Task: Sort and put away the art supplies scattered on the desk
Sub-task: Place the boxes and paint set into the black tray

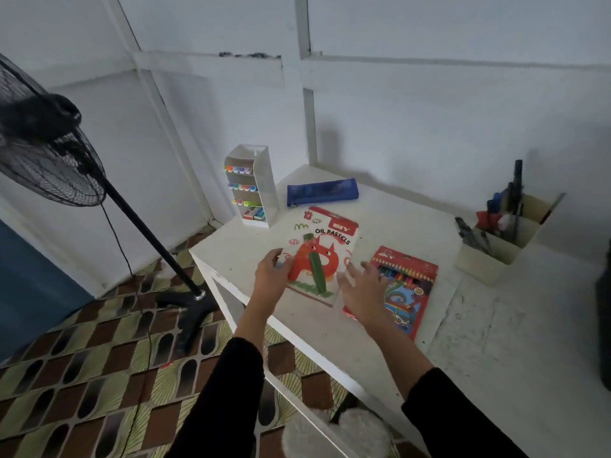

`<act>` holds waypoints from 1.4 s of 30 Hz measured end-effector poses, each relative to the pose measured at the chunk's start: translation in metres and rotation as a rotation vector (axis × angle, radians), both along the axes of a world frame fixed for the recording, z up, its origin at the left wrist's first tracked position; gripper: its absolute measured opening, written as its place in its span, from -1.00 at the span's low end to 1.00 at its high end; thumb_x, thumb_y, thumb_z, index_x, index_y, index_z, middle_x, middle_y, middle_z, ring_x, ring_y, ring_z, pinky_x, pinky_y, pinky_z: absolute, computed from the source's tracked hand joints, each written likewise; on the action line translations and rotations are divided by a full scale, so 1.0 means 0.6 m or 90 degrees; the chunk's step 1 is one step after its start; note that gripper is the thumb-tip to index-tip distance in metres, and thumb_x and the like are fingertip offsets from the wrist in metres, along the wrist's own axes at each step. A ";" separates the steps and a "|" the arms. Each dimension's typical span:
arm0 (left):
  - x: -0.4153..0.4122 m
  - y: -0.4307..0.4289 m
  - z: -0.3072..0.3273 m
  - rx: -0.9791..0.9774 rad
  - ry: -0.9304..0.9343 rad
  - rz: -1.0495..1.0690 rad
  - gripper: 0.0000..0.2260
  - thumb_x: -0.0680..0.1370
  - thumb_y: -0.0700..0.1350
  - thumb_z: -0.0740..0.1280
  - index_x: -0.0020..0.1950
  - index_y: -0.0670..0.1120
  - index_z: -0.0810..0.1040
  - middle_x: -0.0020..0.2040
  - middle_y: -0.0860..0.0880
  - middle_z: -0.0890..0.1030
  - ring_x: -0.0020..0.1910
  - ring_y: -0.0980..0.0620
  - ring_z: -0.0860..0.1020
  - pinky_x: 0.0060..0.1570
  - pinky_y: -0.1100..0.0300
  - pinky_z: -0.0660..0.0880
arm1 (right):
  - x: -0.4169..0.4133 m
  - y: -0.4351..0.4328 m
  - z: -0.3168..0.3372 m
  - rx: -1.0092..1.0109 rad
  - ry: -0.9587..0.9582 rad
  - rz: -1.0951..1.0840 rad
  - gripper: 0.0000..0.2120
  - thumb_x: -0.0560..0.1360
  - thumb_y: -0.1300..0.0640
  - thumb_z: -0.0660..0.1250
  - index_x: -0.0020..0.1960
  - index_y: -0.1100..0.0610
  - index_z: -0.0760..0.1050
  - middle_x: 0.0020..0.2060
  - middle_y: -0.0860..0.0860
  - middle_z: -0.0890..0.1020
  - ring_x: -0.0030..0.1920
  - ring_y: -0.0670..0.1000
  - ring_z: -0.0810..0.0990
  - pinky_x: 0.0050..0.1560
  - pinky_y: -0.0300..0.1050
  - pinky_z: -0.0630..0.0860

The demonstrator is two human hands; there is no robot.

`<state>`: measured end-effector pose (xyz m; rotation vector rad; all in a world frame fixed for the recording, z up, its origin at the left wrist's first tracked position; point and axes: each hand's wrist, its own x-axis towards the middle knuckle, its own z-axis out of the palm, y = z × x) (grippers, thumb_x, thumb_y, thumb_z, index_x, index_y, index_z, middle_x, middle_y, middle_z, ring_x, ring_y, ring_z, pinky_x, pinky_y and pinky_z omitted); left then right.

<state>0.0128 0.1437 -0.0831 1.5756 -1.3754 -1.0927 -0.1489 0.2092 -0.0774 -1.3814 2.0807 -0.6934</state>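
A white box of oil pastels point(322, 246) with a red cat picture lies flat near the left end of the white desk point(463, 325). My left hand point(272, 274) grips its near left edge, fingers curled over the lid. My right hand point(362, 292) hovers with spread fingers over the gap between that box and a red box of coloured pencils point(408, 285) to its right. A blue mesh pencil case point(322, 192) lies behind the pastels. At the back left corner stands a white tiered organizer point(254, 185) holding several markers and erasers.
A beige divided holder point(509, 239) with pens and tools stands at the right, against the wall. A black standing fan point(49, 140) is on the patterned floor left of the desk. A dark object point(603, 312) shows at the right frame edge.
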 end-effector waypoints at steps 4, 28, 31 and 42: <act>-0.080 0.027 0.086 -0.016 0.166 -0.116 -0.74 0.59 -0.08 0.28 0.25 -0.08 0.37 0.05 -0.06 0.62 -0.12 -0.01 0.66 -0.21 0.18 0.60 | -0.062 0.029 0.032 -0.174 -0.263 -0.089 -0.51 0.53 -0.14 0.22 0.43 -0.06 0.30 0.36 0.12 0.35 0.36 0.14 0.35 0.30 0.21 0.38; -0.984 0.541 0.055 0.462 0.286 -0.577 -0.64 0.57 -0.40 0.18 0.36 -0.28 0.30 0.24 -0.27 0.51 0.10 -0.19 0.56 -0.18 0.02 0.56 | -0.773 0.640 0.071 -0.122 0.103 -0.621 -0.70 0.60 0.21 0.16 0.30 0.21 0.44 0.26 0.15 0.45 0.00 -0.02 0.51 -0.16 -0.37 0.43; -1.020 0.566 0.043 0.443 0.257 -0.560 -0.73 0.57 -0.41 0.16 0.27 -0.31 0.36 0.20 -0.26 0.54 -0.06 -0.12 0.59 -0.20 0.07 0.56 | -0.798 0.646 0.058 -0.012 0.155 -0.536 -0.71 0.60 0.19 0.12 0.28 0.17 0.48 0.27 0.12 0.49 0.20 0.08 0.50 0.28 0.00 0.41; -1.038 0.548 0.027 0.340 0.221 -0.512 -0.74 0.57 -0.33 0.18 0.21 -0.22 0.52 -0.05 -0.13 0.65 -0.17 0.00 0.64 -0.31 0.22 0.55 | -0.860 0.595 0.031 0.131 0.184 -0.386 -0.66 0.56 0.22 0.21 0.33 0.18 0.35 0.30 0.12 0.41 0.23 0.08 0.45 0.26 -0.05 0.40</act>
